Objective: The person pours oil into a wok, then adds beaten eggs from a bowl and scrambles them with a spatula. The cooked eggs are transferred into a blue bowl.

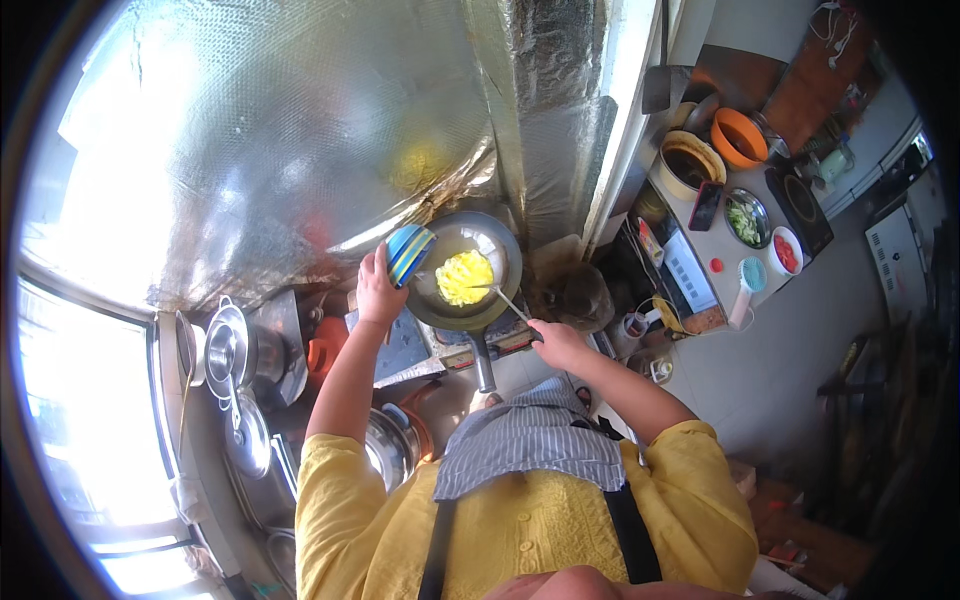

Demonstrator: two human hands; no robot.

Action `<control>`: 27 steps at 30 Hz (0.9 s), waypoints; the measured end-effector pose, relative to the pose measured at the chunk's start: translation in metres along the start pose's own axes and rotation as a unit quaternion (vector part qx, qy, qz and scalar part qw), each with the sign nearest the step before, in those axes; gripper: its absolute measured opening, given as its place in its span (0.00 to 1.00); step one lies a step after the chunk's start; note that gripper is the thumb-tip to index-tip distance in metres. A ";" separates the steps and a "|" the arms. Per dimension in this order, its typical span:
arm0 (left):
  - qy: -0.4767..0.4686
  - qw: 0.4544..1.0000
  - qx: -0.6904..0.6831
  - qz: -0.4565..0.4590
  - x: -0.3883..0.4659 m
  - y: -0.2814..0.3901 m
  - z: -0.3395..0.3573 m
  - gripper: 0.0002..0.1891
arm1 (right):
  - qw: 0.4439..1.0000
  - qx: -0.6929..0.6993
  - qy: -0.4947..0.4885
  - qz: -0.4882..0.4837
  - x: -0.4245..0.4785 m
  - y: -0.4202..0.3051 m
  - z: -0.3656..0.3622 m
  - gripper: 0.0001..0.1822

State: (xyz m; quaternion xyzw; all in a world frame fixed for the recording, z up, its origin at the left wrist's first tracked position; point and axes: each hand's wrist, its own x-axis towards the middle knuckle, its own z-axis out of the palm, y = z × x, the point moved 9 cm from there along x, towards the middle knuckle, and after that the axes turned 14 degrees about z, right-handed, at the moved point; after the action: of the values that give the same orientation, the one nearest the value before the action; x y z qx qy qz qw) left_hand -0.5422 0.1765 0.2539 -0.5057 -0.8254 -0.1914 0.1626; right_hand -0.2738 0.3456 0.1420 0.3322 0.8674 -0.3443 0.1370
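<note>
A dark wok sits on the gas stove, its handle pointing towards me. Yellow beaten egg, partly set and ruffled, lies in the middle of the wok. My left hand grips a blue, yellow-striped bowl, tipped on its side over the wok's left rim. The bowl's inside is hidden from me. In my right hand is the handle of a metal spatula, whose tip touches the egg's right side.
Shiny foil sheeting covers the wall behind the stove. Steel pots stand at left. The right counter holds an orange bowl, a phone, a plate of chopped greens, a bowl of red pieces and a small fan.
</note>
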 end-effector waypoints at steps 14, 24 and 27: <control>-0.016 1.000 -0.014 0.008 0.000 -0.002 0.016 0.43 | 0.994 -0.108 0.006 0.005 0.057 -0.038 0.081 0.17; -0.015 0.999 -0.012 0.025 0.006 -0.004 0.013 0.42 | 0.992 -0.105 0.075 -0.012 0.119 -0.068 0.060 0.15; -0.017 1.000 -0.007 0.017 0.008 -0.005 0.010 0.42 | 0.997 -0.055 0.058 0.004 0.132 -0.066 0.050 0.16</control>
State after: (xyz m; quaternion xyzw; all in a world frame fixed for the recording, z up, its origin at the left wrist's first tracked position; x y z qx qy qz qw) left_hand -0.5509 0.1854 0.2481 -0.5239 -0.8180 -0.1857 0.1481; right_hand -0.4157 0.3392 0.0780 0.3466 0.8903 -0.2756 0.1059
